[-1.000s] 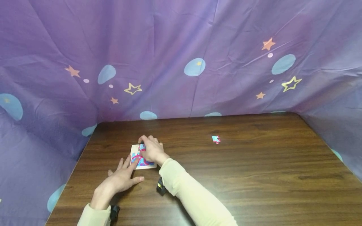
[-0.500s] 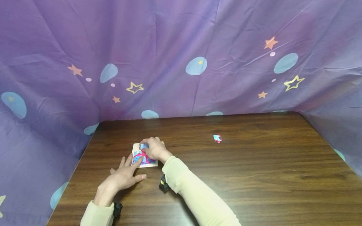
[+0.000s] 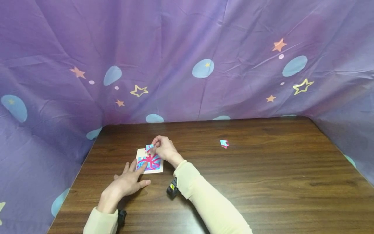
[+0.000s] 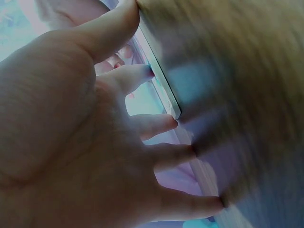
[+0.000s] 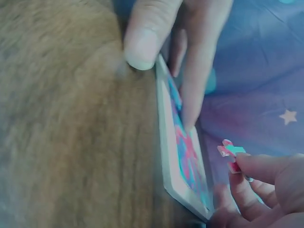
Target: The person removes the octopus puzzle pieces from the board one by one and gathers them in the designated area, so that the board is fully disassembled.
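Observation:
On the left of the table lies a small jigsaw board (image 3: pixel 160 171) with a white border and a pink and blue picture. My left hand (image 3: pixel 125 185) is spread flat, its index fingertip on the picture and its thumb apart from the board. Above the board's far edge, my right hand (image 3: pixel 167 150) pinches a jigsaw piece (image 5: pixel 233 150) between thumb and fingers. Bare white backing shows at the board's far left corner. Part of its far side is hidden behind the right hand.
Another jigsaw piece (image 3: pixel 224 143), blue and pink, lies by itself toward the back of the brown wooden table (image 3: pixel 263 175). A purple curtain (image 3: pixel 175 39) with stars and blue ovals hangs behind and on both sides.
My right hand has lifted up and away from the board, with a jigsaw piece now seen in its fingers. The left hand stays in place on the board.

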`<state>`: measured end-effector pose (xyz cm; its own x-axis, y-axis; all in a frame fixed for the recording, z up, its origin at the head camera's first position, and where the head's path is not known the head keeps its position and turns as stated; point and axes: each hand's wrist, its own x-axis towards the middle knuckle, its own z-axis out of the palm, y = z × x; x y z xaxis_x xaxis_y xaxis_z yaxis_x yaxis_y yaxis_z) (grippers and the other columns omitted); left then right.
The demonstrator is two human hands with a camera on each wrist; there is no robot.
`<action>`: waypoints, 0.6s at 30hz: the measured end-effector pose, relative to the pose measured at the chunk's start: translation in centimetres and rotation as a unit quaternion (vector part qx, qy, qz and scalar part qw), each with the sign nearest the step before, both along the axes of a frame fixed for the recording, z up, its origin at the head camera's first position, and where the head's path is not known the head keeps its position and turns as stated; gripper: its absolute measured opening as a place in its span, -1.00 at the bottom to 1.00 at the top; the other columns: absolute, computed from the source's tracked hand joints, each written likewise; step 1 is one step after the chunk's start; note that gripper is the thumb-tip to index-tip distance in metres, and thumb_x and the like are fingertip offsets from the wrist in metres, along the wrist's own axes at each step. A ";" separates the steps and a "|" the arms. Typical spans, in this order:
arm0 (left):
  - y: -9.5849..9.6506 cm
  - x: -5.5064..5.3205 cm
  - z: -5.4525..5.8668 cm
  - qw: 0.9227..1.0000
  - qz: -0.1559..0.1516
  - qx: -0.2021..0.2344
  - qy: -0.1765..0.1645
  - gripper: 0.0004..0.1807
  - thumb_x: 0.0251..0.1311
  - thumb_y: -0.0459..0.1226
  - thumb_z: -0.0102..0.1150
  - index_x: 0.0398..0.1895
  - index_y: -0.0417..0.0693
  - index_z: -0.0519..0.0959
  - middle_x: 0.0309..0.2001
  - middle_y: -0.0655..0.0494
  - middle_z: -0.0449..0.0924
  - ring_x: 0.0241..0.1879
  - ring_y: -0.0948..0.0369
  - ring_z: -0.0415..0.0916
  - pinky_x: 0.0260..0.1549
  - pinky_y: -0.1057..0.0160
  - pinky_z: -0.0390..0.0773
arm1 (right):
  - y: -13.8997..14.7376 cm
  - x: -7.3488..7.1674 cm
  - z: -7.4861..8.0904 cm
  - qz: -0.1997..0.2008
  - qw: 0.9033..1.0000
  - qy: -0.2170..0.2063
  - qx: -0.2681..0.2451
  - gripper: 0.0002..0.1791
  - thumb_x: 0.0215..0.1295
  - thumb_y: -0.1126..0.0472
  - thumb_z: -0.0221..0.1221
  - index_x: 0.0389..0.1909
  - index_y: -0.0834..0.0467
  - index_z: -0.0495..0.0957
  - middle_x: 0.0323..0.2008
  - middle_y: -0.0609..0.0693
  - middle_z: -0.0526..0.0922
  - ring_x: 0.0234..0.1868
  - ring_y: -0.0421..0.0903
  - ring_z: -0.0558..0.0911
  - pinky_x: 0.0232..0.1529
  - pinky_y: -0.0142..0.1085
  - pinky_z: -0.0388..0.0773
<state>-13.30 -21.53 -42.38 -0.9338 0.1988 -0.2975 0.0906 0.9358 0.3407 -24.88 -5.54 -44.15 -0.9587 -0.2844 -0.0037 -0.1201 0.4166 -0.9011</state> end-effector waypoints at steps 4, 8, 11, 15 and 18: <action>0.0 0.0 -0.1 1.000 -0.001 -0.003 0.003 -0.17 0.30 0.13 0.11 0.52 -0.02 0.14 0.47 -0.45 -0.17 0.39 -0.45 -0.22 0.00 -0.67 -0.09 | 0.7 -0.1 0.1 -0.023 0.998 -0.013 -0.063 -0.84 0.05 0.40 0.35 -0.37 0.18 0.58 -0.56 -0.09 0.58 -0.51 -0.22 0.52 -0.46 -0.42 0.46; -0.1 0.0 -0.1 1.000 -0.001 -0.007 0.005 -0.17 0.29 0.13 0.11 0.51 -0.03 0.15 0.47 -0.46 -0.18 0.39 -0.45 -0.23 -0.02 -0.68 -0.09 | 1.4 -0.1 0.5 -0.028 0.983 -0.047 -0.174 -0.84 0.09 0.48 0.32 -0.31 0.33 0.56 -0.59 -0.04 0.57 -0.56 -0.16 0.55 -0.51 -0.36 0.54; -0.1 0.0 -0.2 1.000 -0.002 -0.005 0.006 -0.17 0.29 0.13 0.11 0.51 -0.04 0.15 0.47 -0.46 -0.18 0.39 -0.45 -0.24 -0.02 -0.68 -0.10 | 2.3 0.0 0.9 -0.023 0.970 -0.063 -0.234 -0.84 0.14 0.51 0.28 -0.28 0.39 0.52 -0.56 0.02 0.61 -0.59 -0.12 0.56 -0.52 -0.31 0.58; 0.0 0.1 -0.2 1.000 -0.004 -0.004 0.011 -0.16 0.28 0.14 0.11 0.51 -0.04 0.15 0.46 -0.46 -0.17 0.39 -0.46 -0.23 -0.02 -0.68 -0.10 | 3.6 0.4 1.3 -0.019 0.962 -0.058 -0.266 -0.85 0.17 0.50 0.25 -0.26 0.39 0.51 -0.50 0.13 0.67 -0.61 -0.15 0.57 -0.49 -0.28 0.60; 0.2 0.1 -0.2 1.000 -0.005 -0.005 0.015 -0.16 0.28 0.14 0.12 0.51 -0.04 0.15 0.46 -0.47 -0.17 0.38 -0.46 -0.22 -0.02 -0.68 -0.09 | 4.8 0.8 1.5 -0.015 0.959 -0.059 -0.276 -0.85 0.19 0.49 0.24 -0.22 0.41 0.55 -0.46 0.14 0.68 -0.59 -0.17 0.59 -0.44 -0.24 0.64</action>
